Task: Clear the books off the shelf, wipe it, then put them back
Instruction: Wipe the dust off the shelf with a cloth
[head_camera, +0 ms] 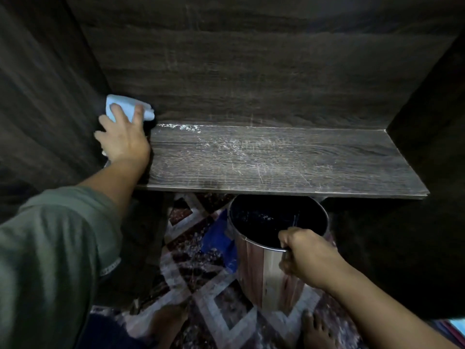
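No books remain on the shelf (289,162); its board is bare and dusty, so I judge the wiping step to be in progress. White debris (181,127) lies along the rear edge near the left corner, with fainter dust spreading toward the middle. The board's long axis runs left to right, from the left side panel to the right one.

My left hand (123,139) presses a light blue cloth (125,108) into the rear left corner, fingers spread flat over it rather than curled round it. The debris lies just to the right of the cloth, so the coming stroke should travel rightward along the long axis, then forward to the front edge. The left hand is the nearer one.

My right hand (304,253) grips the rim of a metal bin (266,268), fingers curled over the edge, holding it just below the front edge, right of centre. A patterned rug (201,285) lies beneath.
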Available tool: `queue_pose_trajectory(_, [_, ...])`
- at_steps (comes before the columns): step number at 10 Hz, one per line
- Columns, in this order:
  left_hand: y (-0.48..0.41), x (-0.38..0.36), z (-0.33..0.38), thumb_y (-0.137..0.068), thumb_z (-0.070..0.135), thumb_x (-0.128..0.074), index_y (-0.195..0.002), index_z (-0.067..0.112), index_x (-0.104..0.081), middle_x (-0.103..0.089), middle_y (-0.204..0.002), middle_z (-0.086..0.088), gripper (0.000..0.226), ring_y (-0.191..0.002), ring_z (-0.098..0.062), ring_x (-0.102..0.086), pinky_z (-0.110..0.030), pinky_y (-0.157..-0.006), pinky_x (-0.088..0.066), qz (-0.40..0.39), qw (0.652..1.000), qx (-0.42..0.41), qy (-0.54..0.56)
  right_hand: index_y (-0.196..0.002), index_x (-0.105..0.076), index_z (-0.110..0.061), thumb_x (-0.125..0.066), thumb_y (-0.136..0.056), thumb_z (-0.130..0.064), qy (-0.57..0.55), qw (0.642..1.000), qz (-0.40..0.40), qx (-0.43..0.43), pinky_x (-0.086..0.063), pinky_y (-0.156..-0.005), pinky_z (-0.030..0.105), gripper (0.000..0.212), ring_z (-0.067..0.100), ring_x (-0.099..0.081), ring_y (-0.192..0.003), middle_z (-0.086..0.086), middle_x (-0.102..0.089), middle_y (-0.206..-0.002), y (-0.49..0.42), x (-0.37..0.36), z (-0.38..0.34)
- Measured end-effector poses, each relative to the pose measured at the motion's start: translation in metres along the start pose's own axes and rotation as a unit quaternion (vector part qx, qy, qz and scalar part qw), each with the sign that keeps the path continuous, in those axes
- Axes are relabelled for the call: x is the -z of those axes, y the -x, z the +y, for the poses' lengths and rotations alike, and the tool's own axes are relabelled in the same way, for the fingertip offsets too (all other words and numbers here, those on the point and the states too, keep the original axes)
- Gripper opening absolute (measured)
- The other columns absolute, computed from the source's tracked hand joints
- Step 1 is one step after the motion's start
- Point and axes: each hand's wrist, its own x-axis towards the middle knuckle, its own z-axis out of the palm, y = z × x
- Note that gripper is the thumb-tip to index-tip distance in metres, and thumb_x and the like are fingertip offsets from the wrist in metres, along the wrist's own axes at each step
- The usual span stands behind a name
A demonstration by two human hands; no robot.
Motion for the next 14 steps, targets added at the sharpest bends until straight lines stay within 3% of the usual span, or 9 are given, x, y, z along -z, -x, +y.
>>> queue_pose_trajectory(1, [-0.008, -0.010, -0.006, -0.097, 0.026, -0.036, -0.145, 0.016, -0.032, -0.032, -0.140, -0.017, 0.050, -0.118, -0.035, -0.037, -0.040, -0.092, -0.036, -0.030, 0.986, -0.010, -0.165, -0.064, -0.027, -0.026, -0.062, -0.080, -0.022, 0.000, 1.000, -0.002, 0.000, -0.032, -0.063, 0.028, 0.039, 0.028, -0.058, -0.093, -0.007, -0.041, -0.086, -0.002, -0.001, -0.001])
queue_pose_trajectory(2, [-0.017, -0.013, -0.005, -0.098, 0.028, -0.031, -0.144, 0.001, -0.028, -0.036, -0.139, -0.017, 0.053, -0.122, -0.030, -0.037, -0.035, -0.096, -0.037, -0.025, 0.979, -0.020, -0.201, -0.064, -0.027, -0.026, -0.064, -0.080, -0.023, -0.001, 1.000, -0.007, -0.003, -0.035, -0.063, 0.029, 0.040, 0.027, -0.058, -0.093, -0.007, -0.042, -0.086, -0.005, -0.002, -0.001])
queue_pose_trajectory(3, [-0.024, -0.016, 0.000, -0.100, 0.022, -0.038, -0.141, -0.008, -0.029, -0.040, -0.137, -0.024, 0.051, -0.123, -0.035, -0.042, -0.042, -0.097, -0.039, -0.095, 0.995, 0.021, -0.034, -0.064, -0.027, -0.027, -0.065, -0.080, -0.023, -0.012, 1.000, -0.010, -0.008, -0.036, -0.063, 0.030, 0.041, 0.025, -0.057, -0.089, -0.007, -0.041, -0.083, -0.006, -0.001, -0.002])
queue_pose_trajectory(4, [-0.034, -0.021, 0.001, -0.097, 0.036, -0.048, -0.139, -0.007, -0.036, -0.046, -0.136, -0.024, 0.061, -0.125, -0.038, -0.046, -0.045, -0.099, -0.042, -0.152, 0.981, 0.060, 0.103, -0.064, -0.028, -0.026, -0.068, -0.078, -0.023, -0.032, 0.999, -0.016, -0.010, -0.042, -0.066, 0.031, 0.042, 0.022, -0.058, -0.087, -0.007, -0.046, -0.085, -0.005, 0.000, -0.001])
queue_pose_trajectory(7, [-0.046, -0.010, 0.013, -0.097, 0.047, -0.042, -0.141, -0.001, -0.039, -0.034, -0.144, -0.020, 0.065, -0.127, -0.039, -0.044, -0.046, -0.096, -0.043, -0.177, 0.973, 0.104, 0.107, -0.074, -0.037, -0.019, -0.060, -0.077, -0.019, -0.021, 0.999, -0.027, -0.008, -0.038, -0.067, 0.035, 0.023, 0.022, -0.055, -0.084, -0.006, -0.046, -0.084, 0.002, -0.005, 0.008])
queue_pose_trajectory(10, [-0.007, -0.006, 0.049, -0.098, 0.048, -0.036, -0.142, 0.004, -0.038, -0.035, -0.138, -0.021, 0.062, -0.123, -0.043, -0.041, -0.047, -0.100, -0.037, -0.122, 0.982, -0.049, 0.135, -0.067, -0.032, -0.024, -0.059, -0.075, -0.020, -0.032, 0.999, -0.031, 0.005, -0.032, -0.063, 0.029, 0.028, 0.025, -0.058, -0.091, -0.008, -0.040, -0.082, -0.004, -0.009, 0.004])
queue_pose_trajectory(12, [0.028, 0.011, 0.105, -0.099, 0.046, -0.038, -0.135, 0.012, -0.049, -0.045, -0.129, -0.018, 0.051, -0.115, -0.038, -0.049, -0.041, -0.095, -0.040, -0.125, 0.954, -0.129, 0.241, -0.079, -0.042, -0.021, -0.063, -0.075, -0.020, -0.030, 0.999, -0.022, 0.010, -0.033, -0.064, 0.029, 0.021, 0.025, -0.058, -0.092, -0.006, -0.045, -0.087, -0.009, -0.005, -0.005])
queue_pose_trajectory(13, [0.027, 0.019, 0.102, -0.100, 0.044, -0.038, -0.134, 0.013, -0.050, -0.045, -0.129, -0.017, 0.047, -0.114, -0.035, -0.049, -0.039, -0.092, -0.041, -0.094, 0.949, 0.005, 0.301, -0.079, -0.043, -0.022, -0.065, -0.074, -0.020, -0.041, 0.999, -0.025, 0.007, -0.043, -0.070, 0.032, 0.024, 0.026, -0.059, -0.091, -0.006, -0.046, -0.087, -0.011, -0.005, -0.004])
queue_pose_trajectory(14, [0.005, 0.016, 0.071, -0.098, 0.042, -0.041, -0.138, 0.017, -0.043, -0.038, -0.137, -0.018, 0.047, -0.122, -0.037, -0.042, -0.045, -0.096, -0.040, -0.026, 0.953, 0.144, 0.266, -0.078, -0.042, -0.022, -0.067, -0.075, -0.023, -0.037, 0.999, -0.020, 0.004, -0.043, -0.072, 0.033, 0.026, 0.025, -0.059, -0.091, -0.007, -0.046, -0.087, -0.009, -0.004, -0.001])
